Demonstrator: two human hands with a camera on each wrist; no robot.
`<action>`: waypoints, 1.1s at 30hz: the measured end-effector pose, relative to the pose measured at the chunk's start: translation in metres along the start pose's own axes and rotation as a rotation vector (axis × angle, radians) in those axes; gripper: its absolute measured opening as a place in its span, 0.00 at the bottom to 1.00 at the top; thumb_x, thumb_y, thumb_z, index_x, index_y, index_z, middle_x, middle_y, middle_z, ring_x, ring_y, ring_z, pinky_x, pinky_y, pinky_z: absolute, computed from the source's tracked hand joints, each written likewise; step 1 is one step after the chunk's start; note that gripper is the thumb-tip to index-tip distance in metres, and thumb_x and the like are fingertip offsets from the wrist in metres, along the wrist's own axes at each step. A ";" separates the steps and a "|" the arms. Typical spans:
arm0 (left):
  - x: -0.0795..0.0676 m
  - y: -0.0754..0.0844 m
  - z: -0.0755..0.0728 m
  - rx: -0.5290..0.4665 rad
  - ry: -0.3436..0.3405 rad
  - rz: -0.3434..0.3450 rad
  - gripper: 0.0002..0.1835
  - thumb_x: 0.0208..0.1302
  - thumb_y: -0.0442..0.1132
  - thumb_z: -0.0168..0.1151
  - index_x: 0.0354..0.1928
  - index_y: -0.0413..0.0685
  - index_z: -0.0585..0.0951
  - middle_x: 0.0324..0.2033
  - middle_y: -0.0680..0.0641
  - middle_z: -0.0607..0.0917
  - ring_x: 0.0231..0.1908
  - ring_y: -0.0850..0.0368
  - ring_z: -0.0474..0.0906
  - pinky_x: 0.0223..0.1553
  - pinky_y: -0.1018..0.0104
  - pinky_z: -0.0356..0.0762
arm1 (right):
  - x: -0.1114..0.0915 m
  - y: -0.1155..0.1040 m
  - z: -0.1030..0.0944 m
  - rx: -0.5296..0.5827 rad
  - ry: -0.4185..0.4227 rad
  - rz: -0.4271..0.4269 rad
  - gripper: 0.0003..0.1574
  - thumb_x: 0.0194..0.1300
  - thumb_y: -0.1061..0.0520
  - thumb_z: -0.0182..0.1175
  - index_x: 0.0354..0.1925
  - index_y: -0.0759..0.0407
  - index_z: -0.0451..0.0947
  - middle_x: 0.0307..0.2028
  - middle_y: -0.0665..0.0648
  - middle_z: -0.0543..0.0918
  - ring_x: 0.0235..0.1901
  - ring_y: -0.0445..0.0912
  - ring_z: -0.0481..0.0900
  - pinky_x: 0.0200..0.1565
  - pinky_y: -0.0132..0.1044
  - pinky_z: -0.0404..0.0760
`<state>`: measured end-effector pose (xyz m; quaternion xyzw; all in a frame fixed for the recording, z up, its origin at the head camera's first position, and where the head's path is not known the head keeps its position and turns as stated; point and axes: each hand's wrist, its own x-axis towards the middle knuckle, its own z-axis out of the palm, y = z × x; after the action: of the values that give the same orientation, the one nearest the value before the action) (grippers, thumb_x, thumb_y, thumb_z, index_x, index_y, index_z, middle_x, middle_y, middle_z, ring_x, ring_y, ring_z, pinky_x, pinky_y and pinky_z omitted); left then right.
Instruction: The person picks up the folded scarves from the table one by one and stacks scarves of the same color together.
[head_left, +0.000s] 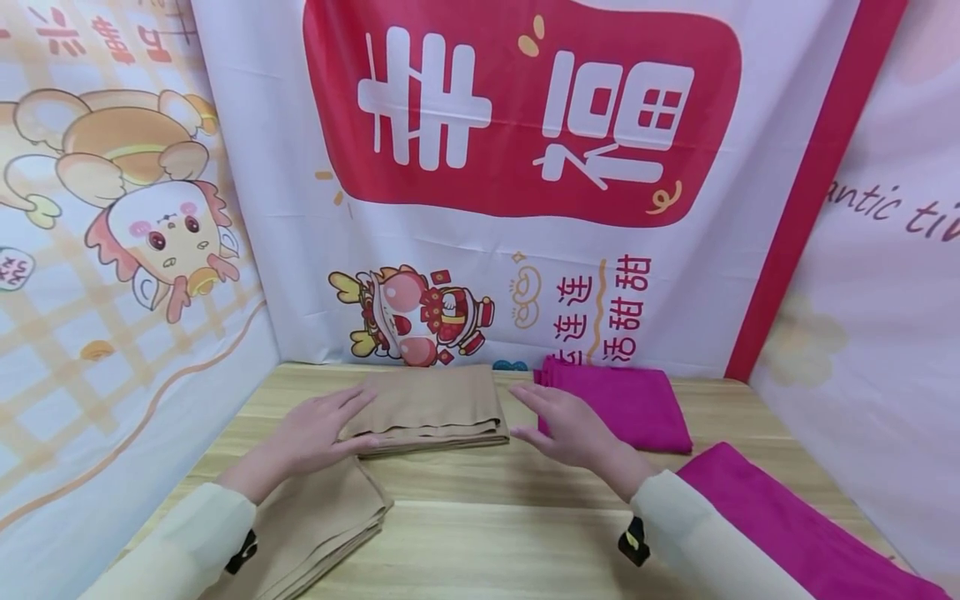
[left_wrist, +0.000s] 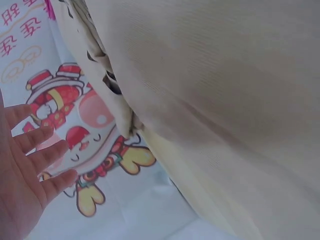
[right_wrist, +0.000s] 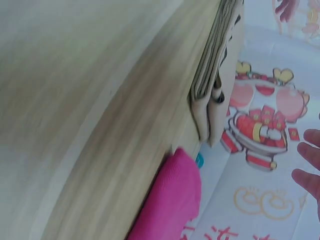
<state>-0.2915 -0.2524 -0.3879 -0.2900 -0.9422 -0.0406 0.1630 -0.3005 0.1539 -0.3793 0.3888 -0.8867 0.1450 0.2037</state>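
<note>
woody tabletop (head_left: 480, 533), white backdrop (head_left: 255, 208) with a big red blob (head_left: 513, 187) and chunky sideways characters (head_left: 431, 100), cartoon mascot (head_left: 442, 317) tipped sideways underneath, slanting red stripe (head_left: 812, 192), checked left wall (head_left: 45, 400) with an upside-down critter (head_left: 161, 225), pale right wall (head_left: 885, 350)

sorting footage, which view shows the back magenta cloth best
The head view: most of the back magenta cloth shows, the right hand overlapping its left side. The right wrist view crops it to one end; the left wrist view catches only a sliver.
</note>
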 end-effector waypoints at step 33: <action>-0.139 -0.053 -0.001 -0.065 -0.068 -0.430 0.39 0.59 0.64 0.63 0.56 0.33 0.76 0.48 0.31 0.79 0.47 0.31 0.76 0.42 0.37 0.74 | 0.051 -0.103 0.087 0.300 -0.254 -0.002 0.30 0.69 0.43 0.58 0.61 0.58 0.75 0.57 0.51 0.79 0.57 0.42 0.75 0.59 0.34 0.71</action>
<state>-0.2130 -0.3708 -0.4319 -0.0888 -0.9855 -0.0949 0.1090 -0.2764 0.0185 -0.4210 0.4309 -0.8734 0.2249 0.0301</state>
